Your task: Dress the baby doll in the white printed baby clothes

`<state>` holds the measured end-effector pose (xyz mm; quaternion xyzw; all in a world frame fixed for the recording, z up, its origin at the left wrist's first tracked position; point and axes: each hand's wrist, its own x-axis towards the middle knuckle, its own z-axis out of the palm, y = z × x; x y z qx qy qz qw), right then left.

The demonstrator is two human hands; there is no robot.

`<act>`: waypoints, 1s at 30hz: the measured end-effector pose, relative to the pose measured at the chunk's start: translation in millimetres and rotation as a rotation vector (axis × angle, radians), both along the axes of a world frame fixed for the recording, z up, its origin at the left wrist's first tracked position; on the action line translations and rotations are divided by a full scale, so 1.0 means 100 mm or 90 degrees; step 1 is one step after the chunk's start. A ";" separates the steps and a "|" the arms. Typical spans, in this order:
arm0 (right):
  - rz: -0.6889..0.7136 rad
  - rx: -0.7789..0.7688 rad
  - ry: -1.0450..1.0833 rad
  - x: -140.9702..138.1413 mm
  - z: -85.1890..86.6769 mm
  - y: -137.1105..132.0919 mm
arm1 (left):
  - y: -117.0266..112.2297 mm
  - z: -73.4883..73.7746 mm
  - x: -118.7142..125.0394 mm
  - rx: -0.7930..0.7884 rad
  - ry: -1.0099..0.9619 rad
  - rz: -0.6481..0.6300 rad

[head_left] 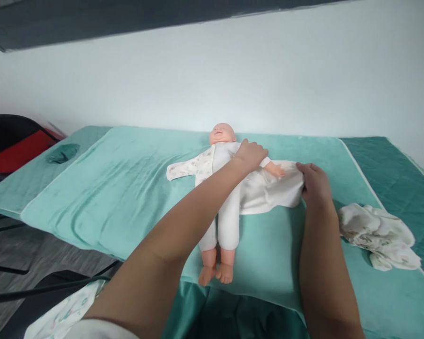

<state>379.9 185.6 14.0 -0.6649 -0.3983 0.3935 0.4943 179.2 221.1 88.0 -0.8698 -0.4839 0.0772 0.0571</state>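
A baby doll (227,216) lies on its back, head toward the wall, in a white body suit. A patterned baby shirt (205,162) covers one side of its chest, the sleeve on that arm stretched to the left. The shirt's other half lies spread, pale inner side up, under the doll's bare-handed arm at right. My left hand (250,154) is closed over the doll's shoulder and upper arm on the right; its fingertips are partly hidden. Pinched in my right hand (314,181) is the outer edge of the spread shirt half, beyond the doll's hand.
A crumpled patterned cloth (378,235) lies on the right of the green-covered massage table (92,188), which has a face hole at left. A black and red chair (14,146) stands at far left. The wall is behind; a dark panel (127,19) hangs above.
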 end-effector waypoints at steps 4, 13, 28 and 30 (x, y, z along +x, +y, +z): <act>0.038 0.181 0.209 -0.05 0.05 -0.02 | 0.00 -0.04 0.07 -0.014 0.016 0.062; 0.331 0.211 0.282 -0.66 0.15 -0.33 | 0.12 -0.24 0.03 -0.040 -0.276 0.060; 0.478 0.366 -0.122 -0.91 0.07 -0.54 | -0.26 -0.43 -1.18 0.123 -0.771 0.226; 0.486 0.397 -0.160 -0.92 0.05 -0.54 | -0.52 -0.63 -1.28 0.153 -0.828 0.281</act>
